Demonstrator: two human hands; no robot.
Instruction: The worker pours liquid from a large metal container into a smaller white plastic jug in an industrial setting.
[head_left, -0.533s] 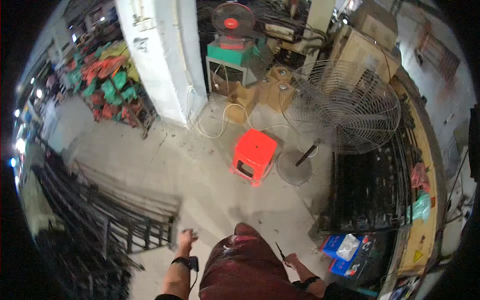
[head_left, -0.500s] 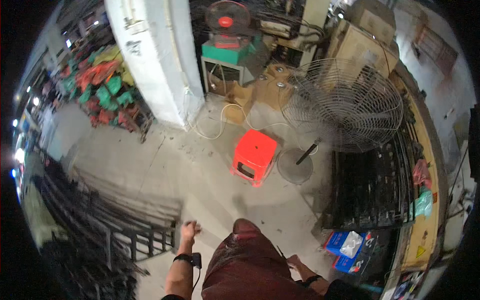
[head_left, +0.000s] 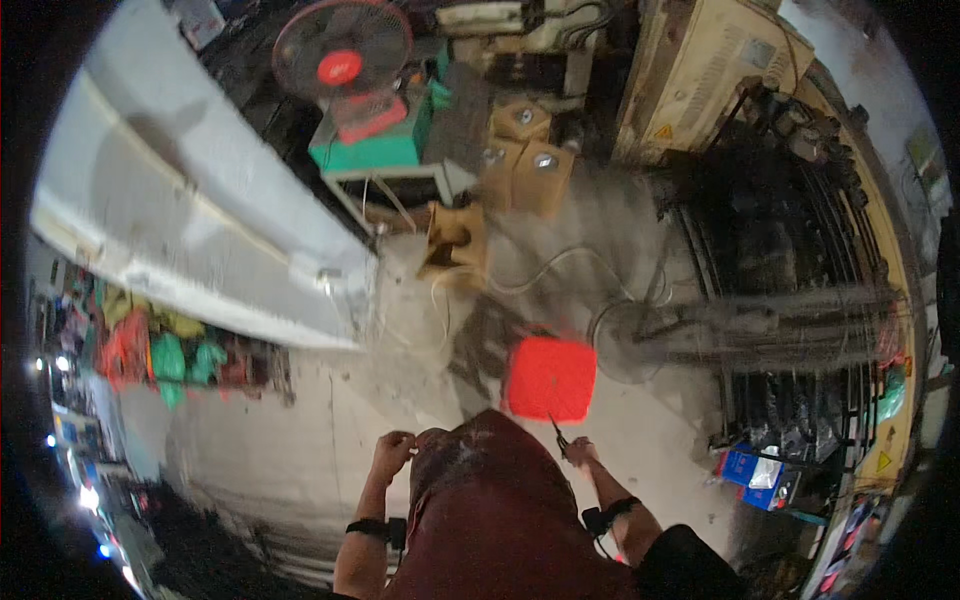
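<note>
My left hand (head_left: pixel 393 452) is curled shut beside the upper edge of my dark red apron (head_left: pixel 490 500), with nothing visible in it. A black band sits on that wrist. My right hand (head_left: pixel 580 456) grips a thin dark tool (head_left: pixel 555 432) that looks like scissors or pliers, its tip pointing up toward a red plastic stool (head_left: pixel 548 378). The stool stands on the concrete floor just ahead of me, close to the tool tip.
A standing fan's round base (head_left: pixel 625 345) and blurred cage lie right of the stool. Dark metal grilles (head_left: pixel 800 300) fill the right side. Cardboard boxes (head_left: pixel 520 150), a red fan (head_left: pixel 343 50) on a green stand, a white pillar (head_left: pixel 200 230) and blue boxes (head_left: pixel 755 470) surround the spot.
The view has swung and closed in, so the red stool now sits right before me. My left hand has drawn in from the side to the apron's edge and curled.
</note>
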